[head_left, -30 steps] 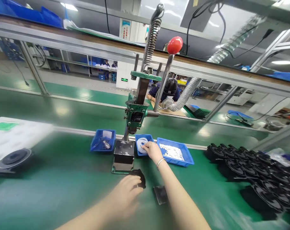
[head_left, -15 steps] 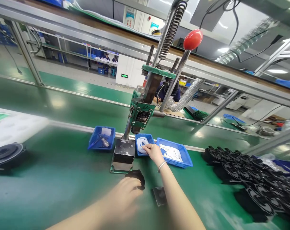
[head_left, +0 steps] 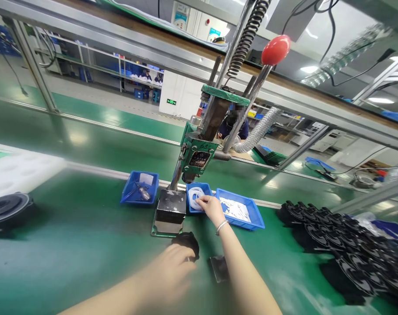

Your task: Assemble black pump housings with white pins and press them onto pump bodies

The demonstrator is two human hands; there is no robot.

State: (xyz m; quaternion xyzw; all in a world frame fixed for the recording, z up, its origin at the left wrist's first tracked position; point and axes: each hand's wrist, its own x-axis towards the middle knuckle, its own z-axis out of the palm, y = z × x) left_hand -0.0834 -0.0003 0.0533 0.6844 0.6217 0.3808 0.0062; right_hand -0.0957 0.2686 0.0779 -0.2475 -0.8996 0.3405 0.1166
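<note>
My right hand reaches into a small blue tray of white rings, fingertips pinched on one ring. My left hand rests curled on a round black part lying on the green bench in front of the press base. A small dark square piece lies between my two forearms. The green hand press with its red-knobbed lever stands just behind the trays.
A blue tray of metal bits sits left of the press; a wider blue tray of small white pieces sits right. Several black parts are piled at right. A black disc lies far left. A person works beyond the conveyor.
The camera has tilted slightly, shifting the press in view. Both hands stay almost where they were: the right in the ring tray, the left on the black part.
</note>
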